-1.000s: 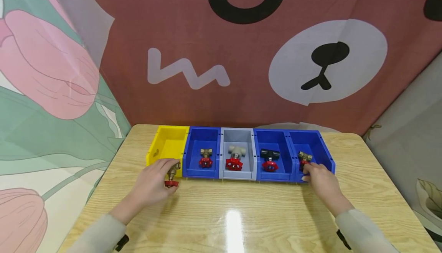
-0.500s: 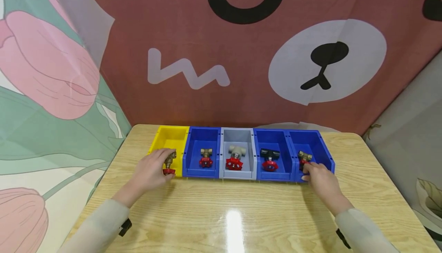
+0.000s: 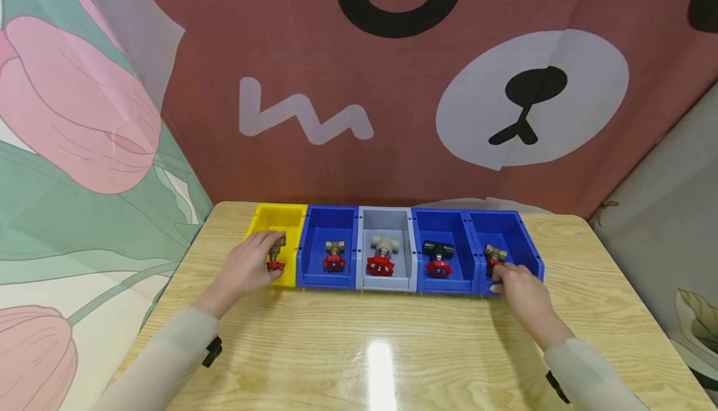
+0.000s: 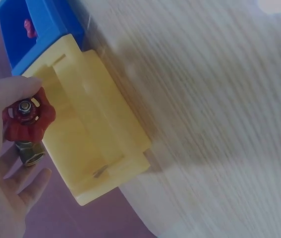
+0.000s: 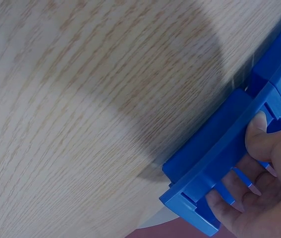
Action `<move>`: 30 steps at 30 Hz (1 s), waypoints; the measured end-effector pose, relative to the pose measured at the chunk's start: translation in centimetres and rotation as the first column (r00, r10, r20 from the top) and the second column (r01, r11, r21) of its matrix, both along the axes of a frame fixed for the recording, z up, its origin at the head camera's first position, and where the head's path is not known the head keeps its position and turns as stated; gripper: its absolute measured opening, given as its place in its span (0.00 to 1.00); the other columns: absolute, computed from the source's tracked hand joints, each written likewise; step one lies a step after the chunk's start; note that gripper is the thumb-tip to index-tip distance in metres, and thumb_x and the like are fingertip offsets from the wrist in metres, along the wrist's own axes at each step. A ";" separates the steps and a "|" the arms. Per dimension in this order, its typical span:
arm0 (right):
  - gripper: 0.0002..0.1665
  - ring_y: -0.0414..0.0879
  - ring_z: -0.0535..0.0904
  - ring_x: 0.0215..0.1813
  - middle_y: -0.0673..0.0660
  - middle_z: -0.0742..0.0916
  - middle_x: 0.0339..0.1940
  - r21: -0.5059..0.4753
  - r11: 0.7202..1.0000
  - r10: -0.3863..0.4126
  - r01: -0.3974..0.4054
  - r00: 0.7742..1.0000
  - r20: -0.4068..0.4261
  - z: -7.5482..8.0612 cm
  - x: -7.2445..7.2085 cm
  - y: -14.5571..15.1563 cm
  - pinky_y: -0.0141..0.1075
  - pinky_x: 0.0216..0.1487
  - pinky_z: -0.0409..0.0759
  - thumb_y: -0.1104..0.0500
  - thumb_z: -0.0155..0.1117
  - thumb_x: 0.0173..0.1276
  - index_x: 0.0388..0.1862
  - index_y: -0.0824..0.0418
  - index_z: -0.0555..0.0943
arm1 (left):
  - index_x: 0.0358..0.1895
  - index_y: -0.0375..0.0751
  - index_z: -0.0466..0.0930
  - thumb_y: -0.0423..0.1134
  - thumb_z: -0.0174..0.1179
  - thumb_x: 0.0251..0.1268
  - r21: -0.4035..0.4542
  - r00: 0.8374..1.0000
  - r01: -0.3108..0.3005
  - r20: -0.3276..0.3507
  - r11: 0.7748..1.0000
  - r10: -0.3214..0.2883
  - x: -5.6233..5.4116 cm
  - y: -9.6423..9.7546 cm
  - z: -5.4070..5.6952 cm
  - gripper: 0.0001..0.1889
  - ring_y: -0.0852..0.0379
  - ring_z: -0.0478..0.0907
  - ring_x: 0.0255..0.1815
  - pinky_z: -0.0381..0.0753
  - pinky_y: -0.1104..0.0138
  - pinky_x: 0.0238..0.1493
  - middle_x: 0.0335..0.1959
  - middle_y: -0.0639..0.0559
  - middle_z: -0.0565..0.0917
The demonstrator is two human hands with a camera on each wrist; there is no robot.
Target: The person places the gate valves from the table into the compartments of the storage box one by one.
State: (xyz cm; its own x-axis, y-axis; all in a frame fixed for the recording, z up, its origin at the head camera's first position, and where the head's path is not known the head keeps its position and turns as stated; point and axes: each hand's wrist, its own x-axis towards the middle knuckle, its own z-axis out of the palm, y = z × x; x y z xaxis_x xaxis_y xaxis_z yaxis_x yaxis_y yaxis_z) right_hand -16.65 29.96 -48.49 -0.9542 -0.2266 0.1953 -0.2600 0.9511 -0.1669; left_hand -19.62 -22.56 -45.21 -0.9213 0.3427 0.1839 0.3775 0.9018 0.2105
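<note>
In the head view my left hand (image 3: 247,266) holds a brass valve (image 3: 277,250) with a red handwheel over the front of the yellow bin (image 3: 287,216), at the row's left end. The left wrist view shows the thumb against the red handwheel (image 4: 28,117), with fingers behind it. My right hand (image 3: 523,292) is at the front of the rightmost blue bin (image 3: 496,224), where it overlaps another brass valve (image 3: 495,252). Thumb and bent fingers lie over the front rim in the right wrist view; I cannot tell whether they grip anything.
Between the hands are a blue bin (image 3: 330,217) with a brass valve (image 3: 335,255), a grey bin (image 3: 387,217) with a beige valve (image 3: 382,255), and another blue bin (image 3: 437,222) with a black valve (image 3: 439,258). The wooden table (image 3: 336,348) meets a printed cloth (image 3: 392,161) behind.
My left hand has moved forward with the brass valve, from the yellow bin's front edge to over its inside. My right hand stays in place.
</note>
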 end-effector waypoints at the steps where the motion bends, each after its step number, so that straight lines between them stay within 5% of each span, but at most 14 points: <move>1: 0.10 0.57 0.77 0.33 0.57 0.83 0.29 0.000 1.000 0.001 -0.001 1.000 -0.002 0.0 0.0 0.0 0.50 0.31 0.79 0.65 0.75 0.58 0.30 0.63 0.79 | 0.68 0.35 0.70 0.42 0.75 0.49 0.001 1.000 -0.002 0.005 1.000 0.002 -0.2 0.0 0.0 0.40 0.38 0.71 0.63 0.74 0.43 0.58 0.62 0.37 0.75; 30: 0.10 0.57 0.77 0.33 0.57 0.83 0.30 -0.004 1.000 -0.009 0.009 1.000 0.006 -0.1 0.1 0.0 0.50 0.31 0.80 0.65 0.75 0.58 0.30 0.63 0.79 | 0.68 0.33 0.69 0.40 0.74 0.52 -0.049 0.987 -0.047 0.150 0.998 0.054 -3.5 0.5 -1.1 0.38 0.39 0.71 0.62 0.73 0.44 0.60 0.61 0.38 0.75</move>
